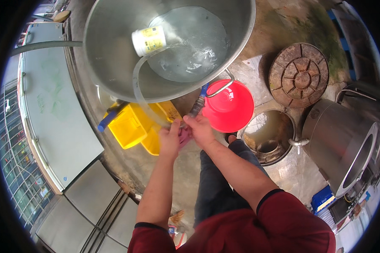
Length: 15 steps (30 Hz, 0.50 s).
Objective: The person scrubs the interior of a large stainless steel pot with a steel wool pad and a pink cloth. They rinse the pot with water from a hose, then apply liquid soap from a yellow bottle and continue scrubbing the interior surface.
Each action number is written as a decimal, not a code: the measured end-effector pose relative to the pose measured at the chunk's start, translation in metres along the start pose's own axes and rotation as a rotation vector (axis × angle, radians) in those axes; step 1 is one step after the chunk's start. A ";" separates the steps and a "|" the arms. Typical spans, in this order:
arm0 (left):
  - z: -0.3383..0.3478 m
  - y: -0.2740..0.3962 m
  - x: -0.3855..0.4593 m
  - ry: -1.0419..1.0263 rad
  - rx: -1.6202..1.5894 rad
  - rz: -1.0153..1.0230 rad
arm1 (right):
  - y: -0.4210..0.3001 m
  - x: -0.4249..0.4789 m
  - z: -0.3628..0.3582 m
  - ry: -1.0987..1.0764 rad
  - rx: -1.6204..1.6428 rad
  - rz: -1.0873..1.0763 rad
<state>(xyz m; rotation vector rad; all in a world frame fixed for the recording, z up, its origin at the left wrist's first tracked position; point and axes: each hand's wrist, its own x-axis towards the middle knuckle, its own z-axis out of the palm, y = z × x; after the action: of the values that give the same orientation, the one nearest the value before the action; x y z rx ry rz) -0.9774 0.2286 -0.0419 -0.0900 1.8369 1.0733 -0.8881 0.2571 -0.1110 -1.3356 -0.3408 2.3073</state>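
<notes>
My left hand is closed around the lower end of a clear plastic hose. Right beside it, my right hand grips the spot where the hose meets a dark, wrapped pipe fitting; my fingers hide the joint. A pink, soft-looking item shows under and between my hands. From there the hose arcs over the rim of a large steel basin. Its far end reaches a white plastic tub with a yellow label, tipped on its side above the stirred water.
Yellow plastic bins stand on the left, a red plastic basin on the right. An uncovered floor pit holds murky water; its round rusty cover is behind. A steel drum stands right, a pale chest lid left.
</notes>
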 end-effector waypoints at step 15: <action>-0.023 -0.003 0.013 -0.231 0.003 -0.069 | -0.003 -0.007 -0.004 -0.059 0.063 0.054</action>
<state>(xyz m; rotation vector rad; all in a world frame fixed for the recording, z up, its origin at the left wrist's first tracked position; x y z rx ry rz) -0.9991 0.2159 -0.0505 -0.0268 1.6164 0.9900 -0.8813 0.2558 -0.1066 -1.2628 -0.2514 2.3859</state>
